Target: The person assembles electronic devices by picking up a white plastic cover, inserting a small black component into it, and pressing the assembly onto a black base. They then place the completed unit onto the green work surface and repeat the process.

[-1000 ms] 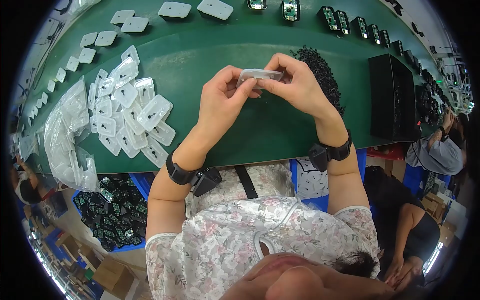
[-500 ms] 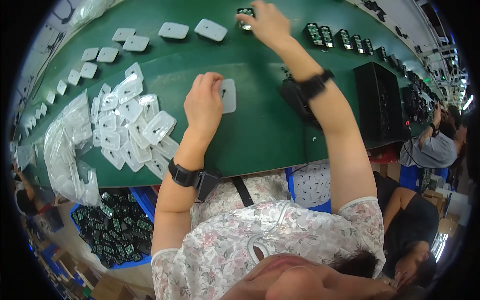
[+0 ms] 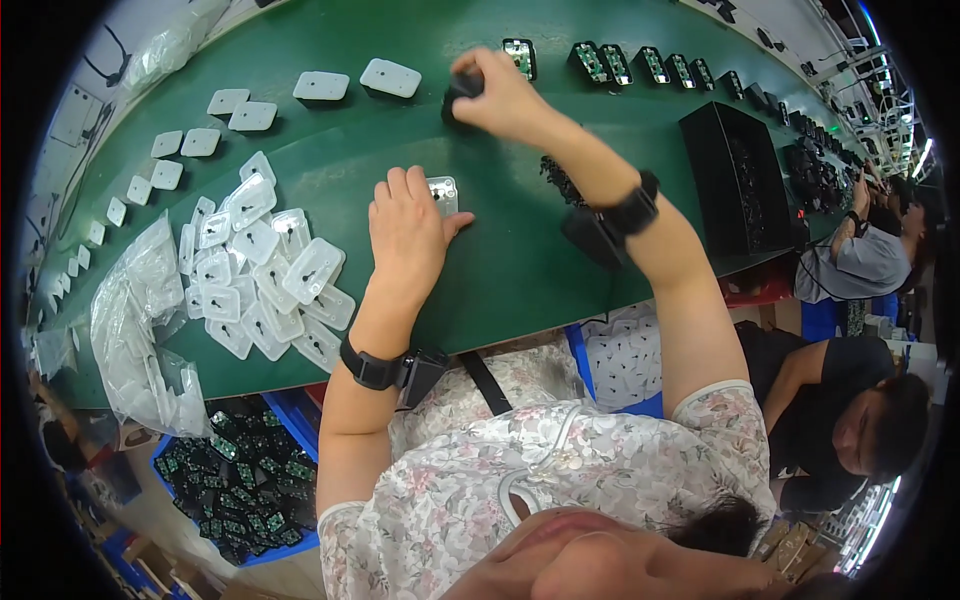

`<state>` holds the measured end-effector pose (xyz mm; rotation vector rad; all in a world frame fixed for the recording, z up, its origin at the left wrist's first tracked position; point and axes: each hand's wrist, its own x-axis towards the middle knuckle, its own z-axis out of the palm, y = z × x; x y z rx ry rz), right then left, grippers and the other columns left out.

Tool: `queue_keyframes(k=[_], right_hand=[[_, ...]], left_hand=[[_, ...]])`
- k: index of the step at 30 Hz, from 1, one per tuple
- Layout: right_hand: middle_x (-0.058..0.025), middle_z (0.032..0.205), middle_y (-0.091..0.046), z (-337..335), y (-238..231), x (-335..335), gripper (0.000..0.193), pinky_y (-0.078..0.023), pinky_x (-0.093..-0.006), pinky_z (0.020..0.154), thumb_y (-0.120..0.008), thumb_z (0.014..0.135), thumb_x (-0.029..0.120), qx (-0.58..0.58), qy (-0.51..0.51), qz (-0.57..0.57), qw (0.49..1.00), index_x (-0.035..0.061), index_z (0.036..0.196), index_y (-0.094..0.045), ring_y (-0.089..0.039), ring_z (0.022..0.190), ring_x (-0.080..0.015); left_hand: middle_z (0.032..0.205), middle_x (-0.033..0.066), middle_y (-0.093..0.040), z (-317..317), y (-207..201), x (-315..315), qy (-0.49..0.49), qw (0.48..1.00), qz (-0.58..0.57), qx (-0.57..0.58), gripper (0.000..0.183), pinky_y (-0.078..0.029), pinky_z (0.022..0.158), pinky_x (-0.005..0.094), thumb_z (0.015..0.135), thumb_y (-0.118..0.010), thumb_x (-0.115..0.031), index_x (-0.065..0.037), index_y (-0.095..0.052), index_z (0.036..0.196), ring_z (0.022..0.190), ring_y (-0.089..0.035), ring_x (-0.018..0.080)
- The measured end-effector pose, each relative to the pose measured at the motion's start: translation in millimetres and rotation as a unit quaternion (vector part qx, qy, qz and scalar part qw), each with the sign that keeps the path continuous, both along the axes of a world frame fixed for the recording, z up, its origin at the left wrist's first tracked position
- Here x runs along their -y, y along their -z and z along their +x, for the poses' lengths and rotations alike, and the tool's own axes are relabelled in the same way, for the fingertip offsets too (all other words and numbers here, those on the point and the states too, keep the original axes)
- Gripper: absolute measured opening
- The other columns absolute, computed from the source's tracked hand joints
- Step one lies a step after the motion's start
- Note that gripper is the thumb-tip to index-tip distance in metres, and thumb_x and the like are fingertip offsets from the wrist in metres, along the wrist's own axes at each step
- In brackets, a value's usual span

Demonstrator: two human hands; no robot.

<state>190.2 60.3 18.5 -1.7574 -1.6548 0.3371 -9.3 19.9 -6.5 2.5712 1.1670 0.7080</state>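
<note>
My left hand (image 3: 408, 222) lies on the green worktable, fingers stretched out and thumb spread away. Its fingers touch a translucent white plastic cover (image 3: 443, 194) partly hidden beneath them. Farther off, my right hand (image 3: 497, 98) is closed round a small black plastic case (image 3: 463, 96), tilted just above the table; the inside of this case is turned out of sight. Close to my right hand stands another black case with a green circuit board (image 3: 520, 58). On the left is a pile of loose white covers (image 3: 262, 265).
White-topped cases (image 3: 321, 86) form a curved line at far left; black cases with boards (image 3: 653, 64) line the far right. A black bin (image 3: 742, 190) and crumpled plastic bag (image 3: 135, 325) flank the table. Below are blue crates (image 3: 293, 420) of cases and covers (image 3: 622, 362). People sit at right.
My right hand has lifted a black case from the far row and brought it nearer, leftward. My left hand has flattened from a pinch at the cover's edge, thumb now spread.
</note>
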Motion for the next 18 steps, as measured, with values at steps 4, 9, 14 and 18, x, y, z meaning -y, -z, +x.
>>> queue_keyframes(k=[4,9,14,18], right_hand=[[-0.0149,0.104,-0.053,-14.9,2.7,62.8,0.043,-0.045,-0.0340,0.086,-0.067,0.072,0.013,-0.036,-0.028,0.003,0.999,0.0038,0.109,-0.048,-0.055,0.097,-0.0270],[-0.0130,0.106,-0.061,-16.8,6.1,87.0,0.036,-0.047,-0.0351,0.085,-0.066,0.077,0.008,0.092,-0.044,-0.018,0.995,0.0017,0.110,-0.053,-0.060,0.098,-0.0253],[-0.0112,0.106,-0.062,-19.8,2.0,80.4,0.034,-0.047,-0.0333,0.087,-0.067,0.077,0.006,0.030,-0.073,0.012,0.997,0.0010,0.110,-0.058,-0.059,0.100,-0.0261],[-0.0110,0.108,-0.062,-38.8,-2.0,85.0,0.036,-0.047,-0.0342,0.088,-0.066,0.077,0.004,0.019,-0.144,0.042,0.989,0.0029,0.112,-0.058,-0.059,0.102,-0.0276]], left_hand=[[0.095,0.0113,-0.052,-4.6,-3.3,7.0,0.015,0.998,0.033,-0.051,0.045,-0.044,0.077,0.0390,0.070,-0.073,-0.018,0.000,-0.051,0.104,0.089,-0.052,0.0287],[0.098,0.0116,-0.053,-13.4,1.5,-5.2,0.067,0.996,0.060,-0.023,0.039,-0.043,0.079,0.0388,0.071,-0.065,-0.004,0.000,-0.051,0.107,0.092,-0.051,0.0285],[0.112,0.0162,-0.054,-33.8,-1.5,-12.5,0.131,0.984,-0.034,0.113,0.048,-0.042,0.092,0.0403,0.073,-0.054,0.009,0.001,-0.047,0.120,0.108,-0.050,0.0329],[0.124,0.0171,-0.051,-53.1,-10.2,-7.6,0.074,0.980,-0.066,0.172,0.053,-0.039,0.097,0.0401,0.074,-0.051,0.012,-0.001,-0.046,0.126,0.117,-0.047,0.0335]])
